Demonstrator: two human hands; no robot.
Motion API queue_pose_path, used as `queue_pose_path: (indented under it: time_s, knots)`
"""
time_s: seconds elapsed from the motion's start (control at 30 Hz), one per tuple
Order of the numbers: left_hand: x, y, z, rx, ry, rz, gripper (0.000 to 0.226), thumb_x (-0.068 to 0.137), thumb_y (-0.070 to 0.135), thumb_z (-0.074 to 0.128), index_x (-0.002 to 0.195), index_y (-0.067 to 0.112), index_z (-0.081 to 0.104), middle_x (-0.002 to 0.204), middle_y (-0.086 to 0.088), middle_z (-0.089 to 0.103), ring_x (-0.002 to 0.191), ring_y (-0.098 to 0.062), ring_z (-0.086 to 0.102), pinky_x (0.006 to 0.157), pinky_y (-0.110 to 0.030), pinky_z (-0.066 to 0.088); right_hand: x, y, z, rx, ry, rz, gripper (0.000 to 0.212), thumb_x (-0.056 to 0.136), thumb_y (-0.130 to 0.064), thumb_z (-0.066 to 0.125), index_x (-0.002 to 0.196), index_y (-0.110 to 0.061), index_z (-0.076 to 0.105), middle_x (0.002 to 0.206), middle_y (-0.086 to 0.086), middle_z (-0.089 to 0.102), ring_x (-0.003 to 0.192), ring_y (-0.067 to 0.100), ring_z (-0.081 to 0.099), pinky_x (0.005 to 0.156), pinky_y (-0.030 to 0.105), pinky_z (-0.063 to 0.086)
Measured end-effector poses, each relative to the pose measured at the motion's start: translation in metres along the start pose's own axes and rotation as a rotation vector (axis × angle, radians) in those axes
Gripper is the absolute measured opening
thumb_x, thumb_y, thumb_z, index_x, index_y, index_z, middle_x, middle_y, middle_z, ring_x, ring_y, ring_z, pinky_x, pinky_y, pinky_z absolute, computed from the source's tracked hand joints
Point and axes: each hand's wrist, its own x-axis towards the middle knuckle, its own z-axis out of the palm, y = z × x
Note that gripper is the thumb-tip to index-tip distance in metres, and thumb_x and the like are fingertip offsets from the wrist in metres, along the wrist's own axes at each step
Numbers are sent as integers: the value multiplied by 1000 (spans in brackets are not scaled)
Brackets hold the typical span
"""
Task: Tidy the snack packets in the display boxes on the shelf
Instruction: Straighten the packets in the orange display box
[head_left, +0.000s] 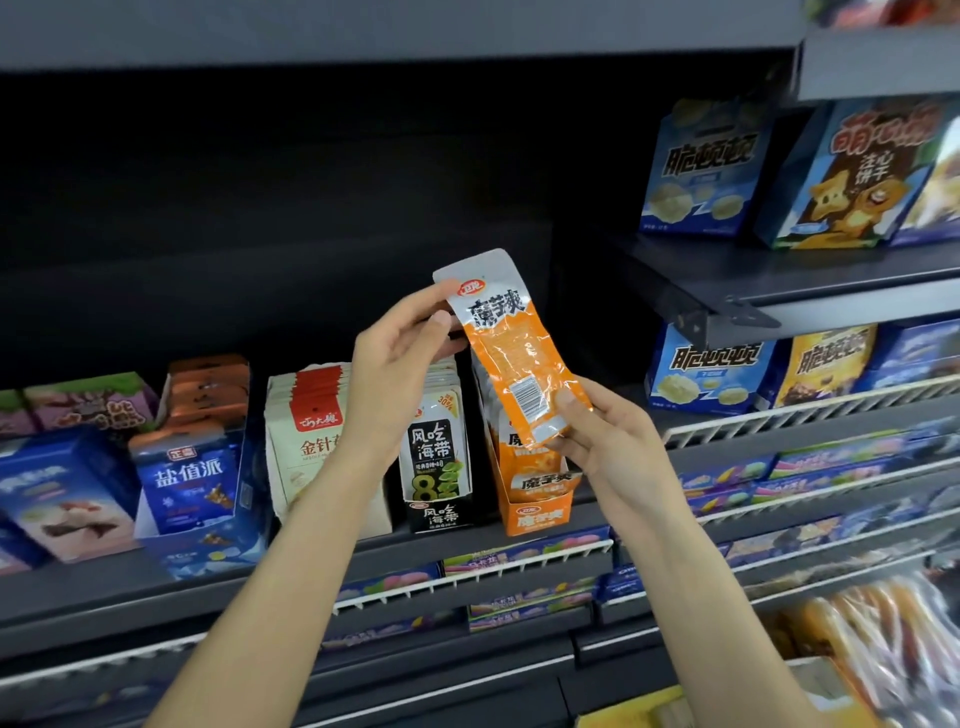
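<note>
Both arms raised, hands meeting at chest height

The left hand (400, 353) pinches with thumb and fingertips, palm turned inward; the right hand (608, 441) grips from below, thumb pressed on top, both forearms bare.

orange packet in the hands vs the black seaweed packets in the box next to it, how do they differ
The orange packet is held in the air, tilted, by the left hand and right hand; the black seaweed packets stand upright in their display box. The orange packet is long and narrow with a silver top; the seaweed packets look wider and black-and-white. Both are sealed snack pouches with printed labels.
</note>
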Motion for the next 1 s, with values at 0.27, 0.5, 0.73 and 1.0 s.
queue_pose_path:
  time_s: [0.27,0.5,0.73,1.0]
  knots:
    - [-3,-3,-1,139,-33,10,31,93,26,55,124,29,57,125,13,58,111,-1,58,86,-20,51,-4,11,1,-443,337,-534,22,95,-16,57,114,-21,65,99,-12,72,86,0,67,72,14,51]
    - [-11,2,9,-106,-2,-91,32,88,32,56,115,17,61,105,-2,71,96,-15,68,76,-22,54,4,36,-3,-1264,395,-1298,26,90,-14,67,116,-11,68,113,6,70,101,20,65,74,33,54]
    - [-1,-8,-2,-143,154,-80,14,94,15,55,100,20,67,87,7,74,86,-10,69,69,-22,54,-3,53,-13,-1347,178,-1102,29,91,-20,62,120,-15,65,132,9,57,123,27,49,96,38,42]
    - [9,-26,1,43,154,-38,10,93,15,59,95,24,63,93,4,71,88,-12,70,69,-26,57,-20,72,-57,-1208,113,-641,48,86,-20,68,132,-21,52,119,-3,61,109,10,50,82,26,49]
